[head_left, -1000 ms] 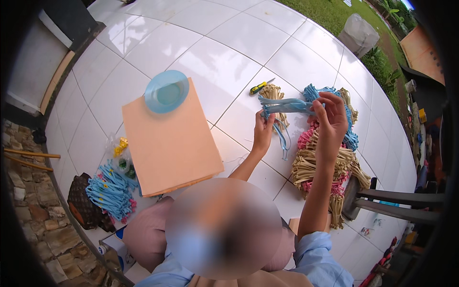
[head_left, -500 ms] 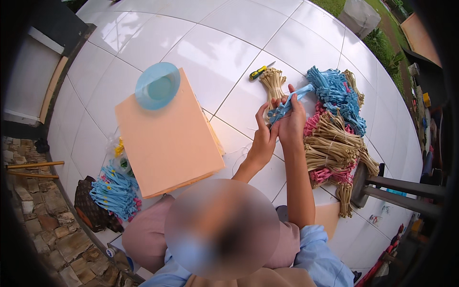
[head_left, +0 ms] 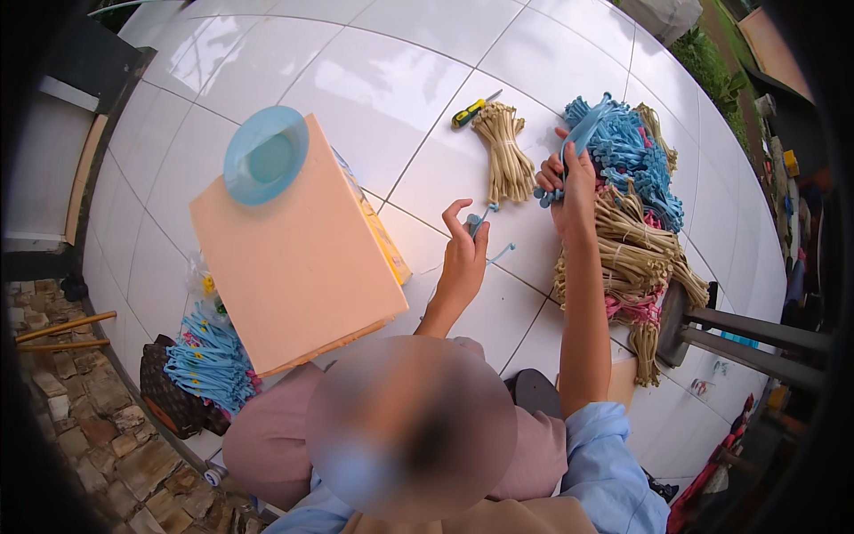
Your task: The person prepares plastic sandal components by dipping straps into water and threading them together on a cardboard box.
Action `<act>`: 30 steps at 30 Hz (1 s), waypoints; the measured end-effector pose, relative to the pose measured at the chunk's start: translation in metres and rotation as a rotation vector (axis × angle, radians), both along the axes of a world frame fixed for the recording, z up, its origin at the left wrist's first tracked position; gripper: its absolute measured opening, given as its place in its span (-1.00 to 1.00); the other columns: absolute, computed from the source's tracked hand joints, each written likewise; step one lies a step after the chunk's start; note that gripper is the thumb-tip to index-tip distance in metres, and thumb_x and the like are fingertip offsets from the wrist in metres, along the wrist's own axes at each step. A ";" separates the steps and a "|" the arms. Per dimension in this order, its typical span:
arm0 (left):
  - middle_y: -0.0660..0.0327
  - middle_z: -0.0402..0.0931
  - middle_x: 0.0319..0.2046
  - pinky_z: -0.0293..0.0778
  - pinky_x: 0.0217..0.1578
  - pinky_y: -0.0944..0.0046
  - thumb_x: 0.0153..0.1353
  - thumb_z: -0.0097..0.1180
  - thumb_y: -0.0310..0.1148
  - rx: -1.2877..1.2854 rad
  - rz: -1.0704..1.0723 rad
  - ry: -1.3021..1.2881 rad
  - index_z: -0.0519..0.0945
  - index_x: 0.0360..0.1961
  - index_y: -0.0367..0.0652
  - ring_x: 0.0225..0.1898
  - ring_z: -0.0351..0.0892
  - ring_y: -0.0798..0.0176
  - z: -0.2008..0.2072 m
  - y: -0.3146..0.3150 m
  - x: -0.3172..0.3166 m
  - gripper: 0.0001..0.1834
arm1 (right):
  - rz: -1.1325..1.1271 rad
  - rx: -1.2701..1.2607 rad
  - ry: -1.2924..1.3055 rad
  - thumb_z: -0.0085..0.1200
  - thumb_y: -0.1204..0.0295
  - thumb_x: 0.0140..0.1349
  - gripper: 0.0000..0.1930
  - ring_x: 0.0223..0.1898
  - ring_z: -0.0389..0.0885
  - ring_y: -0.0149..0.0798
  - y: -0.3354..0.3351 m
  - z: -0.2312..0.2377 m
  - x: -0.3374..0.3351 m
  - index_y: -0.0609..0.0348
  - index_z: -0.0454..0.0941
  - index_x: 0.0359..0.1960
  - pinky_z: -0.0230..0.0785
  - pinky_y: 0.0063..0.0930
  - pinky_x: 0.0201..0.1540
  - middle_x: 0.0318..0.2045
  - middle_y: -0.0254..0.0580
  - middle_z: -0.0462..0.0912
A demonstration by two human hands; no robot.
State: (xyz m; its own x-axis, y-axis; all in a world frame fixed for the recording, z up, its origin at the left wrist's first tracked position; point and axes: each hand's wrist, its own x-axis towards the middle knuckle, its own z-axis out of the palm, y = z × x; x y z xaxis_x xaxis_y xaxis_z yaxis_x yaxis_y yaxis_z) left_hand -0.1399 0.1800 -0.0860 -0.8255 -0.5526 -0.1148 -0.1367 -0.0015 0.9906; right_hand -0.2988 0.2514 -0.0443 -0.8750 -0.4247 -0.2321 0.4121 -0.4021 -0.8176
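My right hand (head_left: pixel 578 191) is wrapped round a small bunch of light blue cords (head_left: pixel 583 133) with knobbed ends, close beside the pile. Apart from it, my left hand (head_left: pixel 463 262) is pinching a few loose blue cords (head_left: pixel 496 256) between thumb and fingers; their ends dangle over the tiles. Between and beyond the hands lies a tied bundle of beige cords (head_left: pixel 504 153). To the right is a heap of blue cord bundles (head_left: pixel 623 147), with beige bundles (head_left: pixel 627 249) and pink ones (head_left: pixel 649 313) nearer to me.
A peach-coloured board (head_left: pixel 298 258) lies to my left with a translucent blue bowl (head_left: pixel 267 156) at its far end. Finished-looking blue cords (head_left: pixel 209 360) rest on a brown bag (head_left: pixel 160 392). A green-and-yellow screwdriver (head_left: pixel 469 113) lies beyond the beige bundle. Dark legs (head_left: pixel 747 343) jut in at right.
My hands have drawn apart. The right moved up and right with the blue bunch, while the left came back nearer me with a few blue cords.
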 end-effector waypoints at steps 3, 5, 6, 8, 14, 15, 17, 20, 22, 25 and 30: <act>-0.06 0.44 -0.33 0.35 -0.29 0.13 0.29 -0.12 -0.37 -0.081 -0.074 -0.160 0.04 0.14 -0.13 -0.36 0.46 -0.02 -0.033 -0.008 -0.016 -0.55 | 0.029 0.100 -0.012 -0.26 0.29 0.40 -0.70 -0.72 0.07 -0.57 -0.004 -0.011 0.026 0.11 0.26 0.09 0.02 -0.65 -0.65 -0.64 -0.43 0.19; -0.23 0.35 -0.08 0.34 -0.07 0.06 0.28 -0.11 -0.36 -0.558 -0.085 -0.294 0.03 0.20 -0.14 -0.09 0.41 -0.18 -0.056 -0.012 -0.019 -0.48 | 0.080 0.127 -0.016 -0.25 0.28 0.40 -0.69 -0.72 0.09 -0.58 -0.009 -0.019 0.043 0.10 0.27 0.08 0.03 -0.66 -0.66 -0.63 -0.43 0.21; -0.26 0.25 0.05 0.30 0.03 0.04 0.27 -0.10 -0.34 -0.530 -0.104 -0.291 0.07 0.22 -0.14 0.01 0.35 -0.16 -0.058 -0.012 -0.019 -0.47 | 0.093 0.172 0.004 -0.25 0.27 0.40 -0.69 -0.72 0.10 -0.58 -0.009 -0.021 0.050 0.11 0.27 0.09 0.04 -0.67 -0.66 -0.64 -0.43 0.23; -0.23 0.27 0.05 0.30 0.04 0.06 0.28 -0.11 -0.33 -0.421 -0.065 -0.214 0.10 0.21 -0.15 0.02 0.36 -0.13 -0.041 -0.013 -0.023 -0.50 | 0.121 0.210 0.043 -0.25 0.27 0.40 -0.69 -0.72 0.11 -0.59 -0.009 -0.017 0.060 0.11 0.27 0.09 0.05 -0.67 -0.66 -0.64 -0.43 0.23; 0.21 0.49 -0.30 0.41 -0.51 0.50 0.41 -0.37 -0.12 0.259 -0.111 0.175 0.33 0.09 -0.19 -0.45 0.40 0.53 0.093 -0.021 -0.028 -0.56 | 0.148 0.357 0.420 -0.25 0.37 0.38 -0.71 -0.73 0.18 -0.60 -0.014 0.056 0.087 0.20 0.20 0.07 0.03 -0.70 -0.73 -0.62 -0.42 0.35; 0.21 0.49 -0.30 0.41 -0.51 0.50 0.41 -0.37 -0.12 0.239 -0.103 0.199 0.33 0.09 -0.19 -0.45 0.40 0.53 0.114 -0.029 -0.024 -0.56 | 0.152 0.339 0.446 -0.25 0.37 0.38 -0.71 -0.73 0.18 -0.60 -0.017 0.075 0.093 0.20 0.20 0.07 0.03 -0.70 -0.73 -0.62 -0.42 0.35; 0.27 0.45 -0.40 0.31 -0.63 0.50 0.40 -0.30 -0.19 0.218 -0.201 0.257 0.31 0.11 -0.19 -0.55 0.36 0.53 0.159 -0.042 -0.012 -0.61 | 0.128 0.303 0.591 -0.26 0.36 0.37 -0.66 -0.71 0.23 -0.58 -0.025 0.120 0.108 0.24 0.05 0.09 0.08 -0.68 -0.69 -0.63 -0.40 0.37; 0.22 0.42 -0.28 0.35 -0.60 0.52 0.36 -0.18 -0.16 0.141 -0.029 0.523 0.33 0.01 -0.19 -0.42 0.42 0.50 0.211 -0.045 0.008 -0.65 | 0.156 0.292 0.675 -0.27 0.31 0.38 -0.61 -0.66 0.30 -0.54 -0.037 0.182 0.134 0.30 -0.03 0.07 0.14 -0.67 -0.62 -0.65 -0.37 0.39; 0.18 0.40 -0.20 0.40 -0.53 0.53 0.28 -0.02 -0.15 0.120 0.032 0.675 0.33 -0.12 -0.21 -0.33 0.45 0.44 0.245 -0.056 0.031 -0.65 | 0.188 0.333 0.784 -0.28 0.27 0.39 -0.58 -0.57 0.40 -0.43 -0.046 0.211 0.152 0.35 -0.05 0.06 0.26 -0.57 -0.46 -0.57 -0.25 0.46; 0.19 0.41 -0.23 0.42 -0.45 0.49 0.25 0.05 -0.16 -0.120 0.132 0.700 0.33 -0.13 -0.23 -0.33 0.45 0.42 0.270 -0.076 0.081 -0.63 | 0.312 0.233 0.837 -0.33 0.25 0.40 -0.56 -0.51 0.47 -0.31 -0.064 0.243 0.198 0.21 -0.15 0.14 0.30 -0.48 -0.37 -0.50 -0.10 0.51; 0.22 0.49 -0.32 0.45 -0.38 0.44 0.24 0.05 -0.35 -0.247 0.394 0.588 0.51 -0.25 -0.28 -0.35 0.52 0.39 0.263 -0.100 0.164 -0.81 | 0.269 0.136 0.916 -0.21 0.51 0.32 -0.55 -0.40 0.54 -0.20 -0.097 0.237 0.271 0.16 -0.09 0.17 0.38 -0.38 -0.38 -0.29 0.02 0.52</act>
State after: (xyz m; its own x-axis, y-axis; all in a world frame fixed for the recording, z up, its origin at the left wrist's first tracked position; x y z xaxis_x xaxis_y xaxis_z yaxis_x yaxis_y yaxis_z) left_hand 0.0236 0.0799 0.1770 -0.4483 -0.7725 0.4498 0.3800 0.2907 0.8781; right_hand -0.0278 0.1540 0.1924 -0.6185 -0.6574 0.4303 -0.3445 -0.2654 -0.9005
